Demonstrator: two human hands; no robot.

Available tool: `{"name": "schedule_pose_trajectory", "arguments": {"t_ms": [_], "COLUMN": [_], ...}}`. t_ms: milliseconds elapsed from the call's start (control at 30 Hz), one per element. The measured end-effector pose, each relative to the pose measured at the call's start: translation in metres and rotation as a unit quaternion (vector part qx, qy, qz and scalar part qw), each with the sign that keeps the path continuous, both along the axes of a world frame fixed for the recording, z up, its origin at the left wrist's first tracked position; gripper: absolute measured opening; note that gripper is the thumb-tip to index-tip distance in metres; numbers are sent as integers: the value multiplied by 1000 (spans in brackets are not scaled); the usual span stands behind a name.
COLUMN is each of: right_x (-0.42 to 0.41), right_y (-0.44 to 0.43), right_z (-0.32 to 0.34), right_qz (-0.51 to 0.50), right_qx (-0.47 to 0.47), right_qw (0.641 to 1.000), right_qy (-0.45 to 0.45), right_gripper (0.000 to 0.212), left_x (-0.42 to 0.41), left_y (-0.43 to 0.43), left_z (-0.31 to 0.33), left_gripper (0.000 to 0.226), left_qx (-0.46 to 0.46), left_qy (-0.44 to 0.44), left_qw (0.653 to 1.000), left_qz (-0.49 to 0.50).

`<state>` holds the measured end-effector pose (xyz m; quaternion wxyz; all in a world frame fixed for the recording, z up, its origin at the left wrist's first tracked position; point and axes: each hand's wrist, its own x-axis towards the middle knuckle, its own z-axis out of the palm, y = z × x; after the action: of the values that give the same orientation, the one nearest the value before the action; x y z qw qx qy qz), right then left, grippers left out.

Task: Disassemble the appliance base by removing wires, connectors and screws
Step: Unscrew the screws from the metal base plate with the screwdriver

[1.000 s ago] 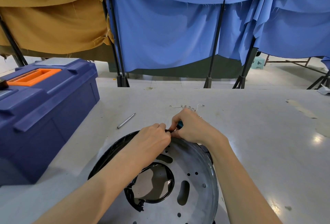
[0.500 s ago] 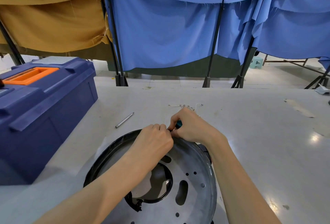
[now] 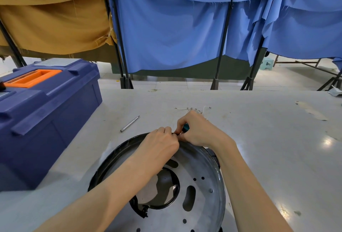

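On my feed: blue toolbox far left, metal bit beside it on the surface. Left hand is curled at the far rim of the appliance base, which sits front-center. Can't tell what it's pinching. Right hand grips a teal-handled tool, the 2 hands touching.

The appliance base is dull grey metal, smooth, with a glossy black plastic rim. The toolbox is matt blue plastic. The table is smooth, slightly shiny. The curtains are thin cloth. The teal tool handle looks plastic.
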<state>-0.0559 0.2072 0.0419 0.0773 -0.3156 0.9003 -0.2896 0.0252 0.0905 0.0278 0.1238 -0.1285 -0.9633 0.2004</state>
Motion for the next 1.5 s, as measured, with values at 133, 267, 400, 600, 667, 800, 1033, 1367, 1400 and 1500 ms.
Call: {"name": "schedule_pose_trajectory", "arguments": {"t_ms": [133,267,400,600,667,800,1033,1367,1400,1500], "right_x": [0,-1,-2,-3,-2,-2,-1,-1,-1,0], "right_y": [0,0,1,1,0,0,0,1,1,2], "right_z": [0,-1,-1,-2,-2,-2,-3,-1,-1,0], "right_qz": [-2,0,3,5,3,4,5,3,4,6], "right_qx": [2,-4,-3,-2,-3,-5,-1,4,4,5], "right_qw": [1000,1000,1000,1000,1000,1000,1000,1000,1000,1000], "right_qy": [-1,-4,-12,-4,-5,-2,1,-7,-10,-14], "right_gripper": [12,11,16,18,18,19,11,9,9,8], "left_x": [-11,-14,-19,-17,-18,-17,-13,-12,-12,-11], "left_y": [-7,-12,-18,-15,-17,-17,-15,-15,-14,-13], "left_z": [-13,-18,-19,-21,-21,-18,-7,0,2,5], "left_gripper": [31,26,30,25,25,23,21,19,20,21], "left_qx": [-8,12,35,46,51,68,77,32,27,10], "left_qy": [-54,-51,-61,-44,-49,-52,-81,-108,-116,-128], "left_qw": [998,998,998,998,998,996,993,993,993,992], "left_qz": [24,18,7,8,-1,22,32,29,23,10]}}
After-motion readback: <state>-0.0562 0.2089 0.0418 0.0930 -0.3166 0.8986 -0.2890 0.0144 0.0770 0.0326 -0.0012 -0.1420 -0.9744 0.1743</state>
